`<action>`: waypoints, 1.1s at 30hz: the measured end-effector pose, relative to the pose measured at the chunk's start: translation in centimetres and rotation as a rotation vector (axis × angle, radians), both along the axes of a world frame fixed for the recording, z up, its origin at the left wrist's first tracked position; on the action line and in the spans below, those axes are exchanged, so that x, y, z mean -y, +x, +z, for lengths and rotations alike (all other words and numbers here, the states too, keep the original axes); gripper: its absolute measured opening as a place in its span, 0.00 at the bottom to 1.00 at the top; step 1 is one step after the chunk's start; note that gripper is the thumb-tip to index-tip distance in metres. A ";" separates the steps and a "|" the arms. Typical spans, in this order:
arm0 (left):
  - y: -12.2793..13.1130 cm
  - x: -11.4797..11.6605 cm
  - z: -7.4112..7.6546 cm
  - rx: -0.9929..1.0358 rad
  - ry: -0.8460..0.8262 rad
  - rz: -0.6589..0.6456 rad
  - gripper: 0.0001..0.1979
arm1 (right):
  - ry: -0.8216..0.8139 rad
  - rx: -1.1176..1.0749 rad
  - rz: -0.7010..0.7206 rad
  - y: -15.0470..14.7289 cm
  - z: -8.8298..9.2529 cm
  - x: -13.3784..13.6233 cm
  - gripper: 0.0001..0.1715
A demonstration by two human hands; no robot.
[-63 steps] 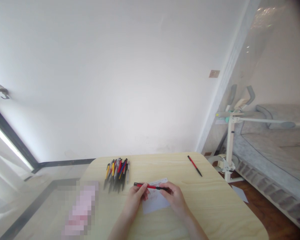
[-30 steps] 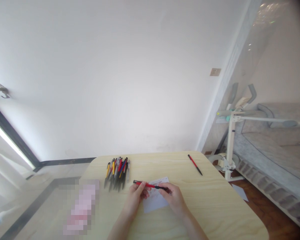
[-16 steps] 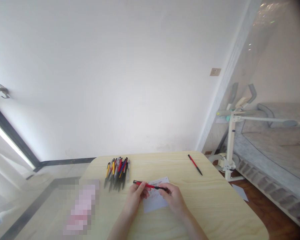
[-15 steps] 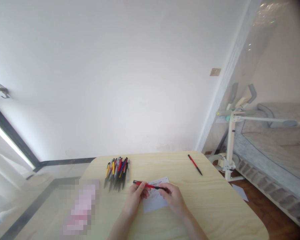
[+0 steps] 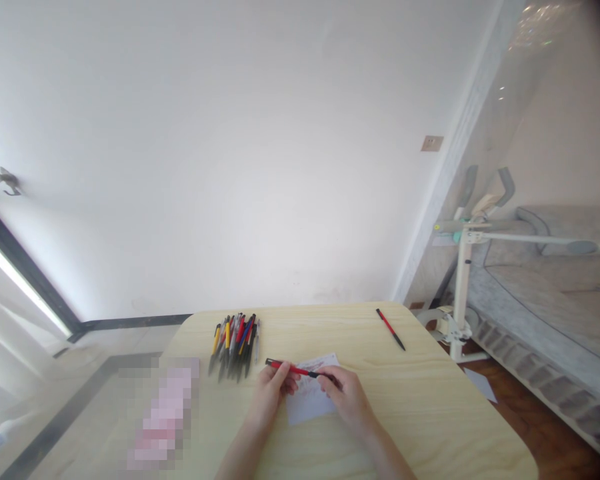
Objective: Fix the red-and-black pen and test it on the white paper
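A red and black pen (image 5: 298,370) lies level between my two hands, above a white sheet of paper (image 5: 310,405) with scribbled marks on its upper part. My left hand (image 5: 274,388) is closed on the red barrel near its black end. The fingers of my right hand (image 5: 343,391) pinch the black end on the other side, and they hide its tip. Left of my hands lies a bunch of pens (image 5: 235,347) in yellow, red, blue, black and grey. One more red and black pen (image 5: 391,329) rests alone at the table's far right.
The light wooden table (image 5: 430,413) has rounded corners and stands close to a white wall (image 5: 280,167). A blurred pink patch (image 5: 165,417) shows at the left edge. Exercise equipment (image 5: 461,287) and a grey sofa (image 5: 555,280) are to the right.
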State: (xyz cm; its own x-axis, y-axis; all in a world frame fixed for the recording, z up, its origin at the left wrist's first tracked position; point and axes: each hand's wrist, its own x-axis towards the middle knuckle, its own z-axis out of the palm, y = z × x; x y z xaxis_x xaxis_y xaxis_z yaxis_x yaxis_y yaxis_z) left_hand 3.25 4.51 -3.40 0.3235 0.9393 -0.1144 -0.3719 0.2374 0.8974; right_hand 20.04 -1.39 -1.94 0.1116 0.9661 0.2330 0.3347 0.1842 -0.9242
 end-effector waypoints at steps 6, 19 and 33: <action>0.0 0.0 0.1 0.088 -0.050 0.058 0.14 | 0.045 0.020 -0.035 0.3 -0.2 0.1 0.13; 0.1 0.0 0.1 0.100 -0.074 0.082 0.13 | 0.039 0.070 -0.027 0.5 -0.5 0.2 0.14; -0.1 -0.2 -0.5 0.046 -0.028 0.035 0.15 | -0.008 0.085 -0.024 0.2 -0.9 0.1 0.15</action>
State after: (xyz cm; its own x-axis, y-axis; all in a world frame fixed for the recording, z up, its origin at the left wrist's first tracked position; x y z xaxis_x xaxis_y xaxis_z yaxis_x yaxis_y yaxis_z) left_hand 3.20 4.67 -3.95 0.2963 0.9467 -0.1264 -0.4212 0.2483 0.8723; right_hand 20.27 -1.47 -2.81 0.1154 0.9652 0.2347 0.4158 0.1677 -0.8939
